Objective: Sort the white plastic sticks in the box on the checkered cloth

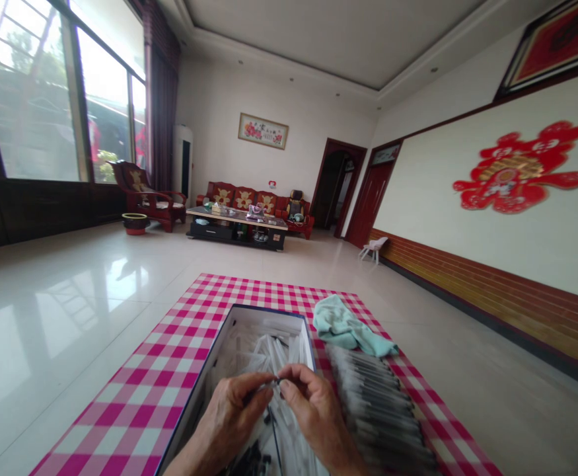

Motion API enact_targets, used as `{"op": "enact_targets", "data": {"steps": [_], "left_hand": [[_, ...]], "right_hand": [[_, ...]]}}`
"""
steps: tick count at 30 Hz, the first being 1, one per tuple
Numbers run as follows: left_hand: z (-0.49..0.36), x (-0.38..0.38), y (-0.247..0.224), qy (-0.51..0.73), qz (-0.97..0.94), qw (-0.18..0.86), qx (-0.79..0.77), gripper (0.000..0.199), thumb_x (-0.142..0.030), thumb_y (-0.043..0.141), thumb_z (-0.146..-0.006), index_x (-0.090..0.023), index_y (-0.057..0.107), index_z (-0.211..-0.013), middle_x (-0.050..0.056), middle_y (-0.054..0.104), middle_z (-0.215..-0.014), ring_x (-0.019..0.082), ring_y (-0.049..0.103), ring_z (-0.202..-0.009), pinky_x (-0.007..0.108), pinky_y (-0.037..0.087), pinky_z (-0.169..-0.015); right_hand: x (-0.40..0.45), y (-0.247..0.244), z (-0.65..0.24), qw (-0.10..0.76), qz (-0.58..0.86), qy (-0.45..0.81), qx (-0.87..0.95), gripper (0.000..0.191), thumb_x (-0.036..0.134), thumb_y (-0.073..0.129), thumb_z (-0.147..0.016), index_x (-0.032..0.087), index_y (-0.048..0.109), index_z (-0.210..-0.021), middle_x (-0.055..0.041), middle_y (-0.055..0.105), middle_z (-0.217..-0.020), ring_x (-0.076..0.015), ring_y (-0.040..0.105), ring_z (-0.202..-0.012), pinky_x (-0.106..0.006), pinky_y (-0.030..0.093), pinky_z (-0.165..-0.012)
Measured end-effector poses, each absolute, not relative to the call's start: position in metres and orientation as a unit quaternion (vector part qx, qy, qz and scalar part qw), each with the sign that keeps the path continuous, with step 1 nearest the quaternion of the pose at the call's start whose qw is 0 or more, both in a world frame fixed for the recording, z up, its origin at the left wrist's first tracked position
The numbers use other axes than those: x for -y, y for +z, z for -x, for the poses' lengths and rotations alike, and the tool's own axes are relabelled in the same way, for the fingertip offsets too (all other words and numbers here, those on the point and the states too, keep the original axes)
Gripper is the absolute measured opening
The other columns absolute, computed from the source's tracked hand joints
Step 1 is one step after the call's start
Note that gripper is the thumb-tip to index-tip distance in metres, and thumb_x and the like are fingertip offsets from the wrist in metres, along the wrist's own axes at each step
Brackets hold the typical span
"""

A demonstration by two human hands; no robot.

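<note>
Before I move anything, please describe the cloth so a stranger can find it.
On the pink-checked tablecloth, look just right of the open box. The crumpled cloth lies beyond the row of dark, slim items; it alone there is pale mint green.

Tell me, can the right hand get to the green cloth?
Probably yes. The cloth lies just past the box's right edge, with nothing on top of it. The right hand seems busy at a tiny dark bit, so it may have to let go first.
</note>
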State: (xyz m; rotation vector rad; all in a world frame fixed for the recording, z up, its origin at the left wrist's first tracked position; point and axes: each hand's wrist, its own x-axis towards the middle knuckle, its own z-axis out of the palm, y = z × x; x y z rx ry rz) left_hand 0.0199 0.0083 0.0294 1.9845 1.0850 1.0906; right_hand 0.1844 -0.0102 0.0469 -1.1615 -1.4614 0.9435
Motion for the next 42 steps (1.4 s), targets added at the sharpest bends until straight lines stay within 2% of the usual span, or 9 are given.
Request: {"op": "enact_targets", "data": {"steps": [5,8,15,25,27,31,34,38,42], "left_hand": [[-0.021,-0.008,0.030,0.411,-0.772,0.274,-0.401,0.024,-0.027,0.049,-0.086,-0.022,0.071,-0.094,-0.002,0.065,-0.065,0.011,0.058,-0.058,0.017,0.038,-0.054],[-0.022,-0.007,0.032,0.407,-0.789,0.231,-0.399,0.023,-0.024,0.049,-0.085,-0.021,0.071,-0.085,-0.001,0.063,-0.062,0.011,0.057,-0.056,0.017,0.036,-0.053],[-0.023,-0.005,0.033,0.404,-0.782,0.231,-0.415,0.022,-0.023,0.048,-0.086,-0.020,0.070,-0.084,0.000,0.065,-0.062,0.012,0.060,-0.057,0.018,0.037,-0.054],[-0.023,-0.003,0.035,0.374,-0.816,0.188,-0.398,0.027,-0.023,0.046,-0.088,-0.017,0.062,-0.067,-0.002,0.055,-0.059,0.009,0.053,-0.055,0.020,0.030,-0.054],[-0.023,-0.002,0.036,0.370,-0.819,0.186,-0.398,0.027,-0.023,0.046,-0.088,-0.018,0.062,-0.067,-0.002,0.055,-0.060,0.010,0.053,-0.055,0.020,0.031,-0.054],[-0.025,-0.001,0.035,0.358,-0.826,0.177,-0.399,0.027,-0.022,0.045,-0.089,-0.018,0.061,-0.067,-0.001,0.057,-0.061,0.011,0.054,-0.057,0.020,0.032,-0.056],[-0.026,0.000,0.034,0.348,-0.832,0.170,-0.398,0.027,-0.022,0.044,-0.089,-0.018,0.060,-0.068,0.000,0.058,-0.062,0.011,0.056,-0.058,0.020,0.033,-0.057],[-0.026,0.000,0.034,0.346,-0.829,0.173,-0.404,0.026,-0.021,0.044,-0.088,-0.018,0.059,-0.068,0.000,0.058,-0.063,0.012,0.056,-0.059,0.021,0.033,-0.057],[-0.025,-0.002,0.035,0.347,-0.824,0.176,-0.411,0.026,-0.021,0.044,-0.088,-0.018,0.059,-0.067,0.000,0.057,-0.062,0.011,0.056,-0.058,0.021,0.033,-0.057]], "right_hand": [[0.014,0.055,-0.182,0.489,0.485,0.338,0.641,0.013,0.023,0.055,-0.080,0.017,0.065,-0.085,-0.0018,0.063,-0.080,-0.0156,0.058,-0.074,-0.024,0.045,-0.068],[0.015,0.057,-0.181,0.488,0.476,0.309,0.663,0.013,0.020,0.055,-0.080,0.017,0.067,-0.084,-0.0031,0.064,-0.083,-0.0174,0.061,-0.080,-0.024,0.046,-0.073],[0.015,0.060,-0.185,0.474,0.463,0.328,0.673,0.015,0.020,0.056,-0.081,0.020,0.068,-0.090,-0.0031,0.065,-0.087,-0.0179,0.061,-0.083,-0.025,0.047,-0.075],[0.013,0.061,-0.196,0.424,0.486,0.388,0.658,0.026,0.038,0.059,-0.081,0.015,0.068,-0.087,0.0017,0.058,-0.061,-0.0125,0.052,-0.058,-0.022,0.040,-0.055],[0.013,0.061,-0.197,0.412,0.492,0.352,0.681,0.026,0.040,0.057,-0.082,0.015,0.066,-0.082,0.0022,0.056,-0.061,-0.0121,0.050,-0.058,-0.022,0.038,-0.055],[0.012,0.052,-0.190,0.407,0.506,0.194,0.735,0.029,0.036,0.047,-0.088,0.018,0.058,-0.069,0.0006,0.055,-0.066,-0.0131,0.050,-0.062,-0.024,0.037,-0.059],[0.011,0.044,-0.183,0.397,0.538,0.122,0.733,0.036,0.034,0.041,-0.091,0.019,0.052,-0.061,0.0000,0.052,-0.063,-0.0130,0.048,-0.058,-0.026,0.034,-0.058],[0.013,0.047,-0.183,0.387,0.545,0.185,0.720,0.036,0.036,0.037,-0.093,0.020,0.051,-0.065,0.0009,0.053,-0.062,-0.0135,0.049,-0.059,-0.025,0.034,-0.056],[0.019,0.063,-0.190,0.395,0.501,0.238,0.732,0.018,0.029,0.044,-0.090,0.020,0.055,-0.079,0.0012,0.058,-0.074,-0.0149,0.055,-0.072,-0.024,0.039,-0.066]]}}
